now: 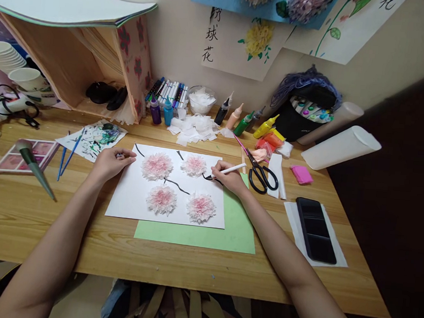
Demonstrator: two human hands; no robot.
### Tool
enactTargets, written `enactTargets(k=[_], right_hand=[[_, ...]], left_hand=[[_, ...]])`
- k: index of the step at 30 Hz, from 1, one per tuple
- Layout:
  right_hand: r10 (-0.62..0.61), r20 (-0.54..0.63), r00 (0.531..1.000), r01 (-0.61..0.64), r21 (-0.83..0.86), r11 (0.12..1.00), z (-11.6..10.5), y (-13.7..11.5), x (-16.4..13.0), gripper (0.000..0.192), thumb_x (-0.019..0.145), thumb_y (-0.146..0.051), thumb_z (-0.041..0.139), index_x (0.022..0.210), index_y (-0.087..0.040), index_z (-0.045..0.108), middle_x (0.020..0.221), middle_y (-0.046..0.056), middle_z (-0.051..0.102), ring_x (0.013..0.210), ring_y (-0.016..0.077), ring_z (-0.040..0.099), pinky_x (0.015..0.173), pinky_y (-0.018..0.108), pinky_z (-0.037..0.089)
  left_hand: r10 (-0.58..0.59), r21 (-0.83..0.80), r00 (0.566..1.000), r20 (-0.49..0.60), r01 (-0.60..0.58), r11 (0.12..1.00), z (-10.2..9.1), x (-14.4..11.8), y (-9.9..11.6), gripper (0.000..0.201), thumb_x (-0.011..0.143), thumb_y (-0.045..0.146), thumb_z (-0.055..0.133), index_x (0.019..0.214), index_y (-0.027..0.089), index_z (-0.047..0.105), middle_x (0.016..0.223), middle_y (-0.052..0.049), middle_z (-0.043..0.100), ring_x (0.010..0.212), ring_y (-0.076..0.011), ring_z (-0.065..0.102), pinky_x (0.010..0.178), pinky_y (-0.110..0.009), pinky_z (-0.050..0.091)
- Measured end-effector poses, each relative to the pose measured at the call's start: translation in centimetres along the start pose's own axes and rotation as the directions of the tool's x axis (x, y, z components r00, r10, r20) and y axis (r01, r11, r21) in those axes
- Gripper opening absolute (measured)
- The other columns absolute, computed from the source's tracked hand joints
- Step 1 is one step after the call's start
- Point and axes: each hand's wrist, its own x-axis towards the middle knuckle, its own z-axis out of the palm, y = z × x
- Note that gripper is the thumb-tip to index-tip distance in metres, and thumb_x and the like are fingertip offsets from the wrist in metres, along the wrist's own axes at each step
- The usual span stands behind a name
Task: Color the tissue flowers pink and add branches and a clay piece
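Note:
A white sheet (130, 199) lies on the wooden desk with several pink tissue-paper flowers (157, 166) glued to it and black painted stem lines (177, 185) between them. My right hand (228, 179) grips a white brush (232, 169), its black tip touching the sheet near the right edge. My left hand (110, 162) rests curled on the sheet's upper left corner, pinning it down. A green sheet (235, 233) lies under the white one.
Black scissors (260, 174), a pink eraser (301, 174), a black phone (316, 230) and a white tube (341, 148) sit to the right. Paint bottles (243, 123), markers (168, 92) and tissue scraps (194, 128) line the back. A paint-smeared palette paper (95, 139) and blue brushes (68, 156) lie left.

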Motion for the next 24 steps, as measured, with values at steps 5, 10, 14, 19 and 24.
enactTargets(k=[5, 10, 14, 19, 24], right_hand=[[0.002, -0.004, 1.000, -0.002, 0.019, 1.000, -0.05, 0.25, 0.11, 0.034, 0.080, -0.040, 0.056, 0.056, -0.020, 0.044, 0.057, -0.002, 0.052, 0.056, 0.0121, 0.046, 0.055, 0.026, 0.033], [0.016, 0.000, 1.000, -0.016, 0.058, 0.998, -0.07, 0.23, 0.11, 0.032, 0.080, -0.042, 0.058, 0.059, -0.020, 0.047, 0.059, -0.001, 0.056, 0.058, 0.0130, 0.049, 0.056, 0.026, 0.035], [-0.009, 0.008, 1.000, 0.009, 0.005, 1.000, -0.10, 0.18, 0.10, 0.033, 0.081, -0.040, 0.057, 0.057, -0.020, 0.046, 0.058, -0.002, 0.053, 0.057, 0.0125, 0.046, 0.056, 0.026, 0.033], [-0.014, 0.011, 1.000, 0.014, 0.010, 1.000, -0.21, 0.12, 0.11, 0.032, 0.080, -0.037, 0.057, 0.055, -0.020, 0.045, 0.057, -0.002, 0.050, 0.056, 0.0121, 0.045, 0.056, 0.026, 0.032], [-0.003, 0.008, 1.000, 0.002, 0.076, 0.997, -0.23, 0.28, 0.14, 0.032, 0.081, -0.038, 0.056, 0.057, -0.020, 0.044, 0.057, -0.002, 0.052, 0.055, 0.0120, 0.046, 0.054, 0.026, 0.033]], left_hand=[[0.004, -0.007, 1.000, -0.007, -0.004, 1.000, -0.07, -0.12, 0.21, 0.039, 0.058, 0.047, 0.066, 0.085, 0.020, 0.073, 0.075, -0.002, 0.067, 0.067, -0.0158, 0.055, 0.065, -0.026, 0.041], [-0.015, -0.008, 1.000, 0.006, 0.015, 1.000, -0.14, -0.16, 0.40, 0.039, 0.058, 0.046, 0.067, 0.085, 0.020, 0.073, 0.078, -0.002, 0.068, 0.069, -0.0159, 0.055, 0.067, -0.025, 0.042], [-0.022, -0.009, 1.000, 0.009, 0.022, 1.000, -0.17, -0.22, 0.54, 0.039, 0.059, 0.046, 0.067, 0.087, 0.019, 0.073, 0.081, -0.003, 0.068, 0.073, -0.0167, 0.056, 0.069, -0.026, 0.042], [-0.018, -0.004, 1.000, 0.010, 0.018, 1.000, -0.19, -0.21, 0.52, 0.039, 0.059, 0.047, 0.066, 0.086, 0.020, 0.073, 0.079, -0.003, 0.068, 0.074, -0.0178, 0.057, 0.069, -0.026, 0.042], [-0.013, -0.006, 1.000, 0.012, 0.013, 1.000, -0.21, -0.18, 0.41, 0.040, 0.059, 0.048, 0.066, 0.087, 0.020, 0.073, 0.079, -0.003, 0.068, 0.072, -0.0169, 0.056, 0.068, -0.026, 0.041]])
